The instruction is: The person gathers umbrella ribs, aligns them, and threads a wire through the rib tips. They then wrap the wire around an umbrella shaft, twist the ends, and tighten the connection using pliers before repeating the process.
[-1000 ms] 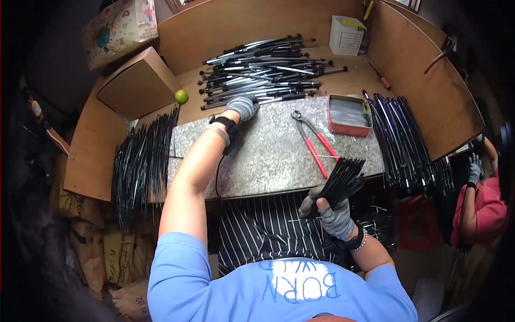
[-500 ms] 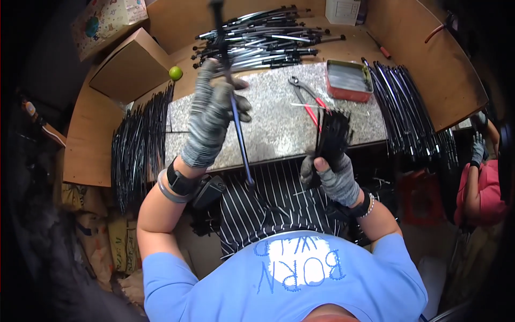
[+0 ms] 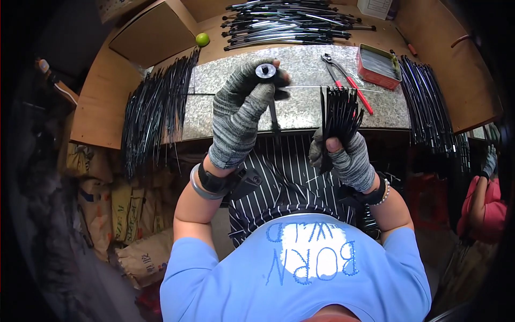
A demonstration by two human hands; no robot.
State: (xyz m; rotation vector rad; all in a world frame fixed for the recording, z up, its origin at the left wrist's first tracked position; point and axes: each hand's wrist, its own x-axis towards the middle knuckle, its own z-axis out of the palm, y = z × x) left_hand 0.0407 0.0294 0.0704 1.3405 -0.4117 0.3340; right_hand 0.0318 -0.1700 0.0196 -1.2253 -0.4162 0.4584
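Note:
My left hand (image 3: 238, 107), in a grey knit fingerless glove, is closed around a dark rod above the stone-topped bench. The rod's round end (image 3: 265, 70) is a pale disc with a black centre; a dark length shows below the fingers. My right hand (image 3: 351, 158), gloved alike, grips a bundle of thin black strips (image 3: 343, 110) at the bench's front edge, their loose ends fanning upward. A thin pale stick (image 3: 306, 87) stretches between the left fingers and the bundle's tips; whether a hand touches it I cannot tell. Red-handled pliers (image 3: 351, 81) lie behind the bundle.
A red tin (image 3: 386, 81) holds pale strips. Black and silver rods (image 3: 289, 24) are heaped at the back. Dark rods hang over the left edge (image 3: 158, 110) and right edge (image 3: 429, 102). A green ball (image 3: 202, 39) sits by a cardboard box (image 3: 150, 40). Another person's gloved hand (image 3: 489, 162) is at far right.
The rod in my left hand has swung from upright so its round end now faces up toward me. My right hand still grips the strips. The whole view has shifted.

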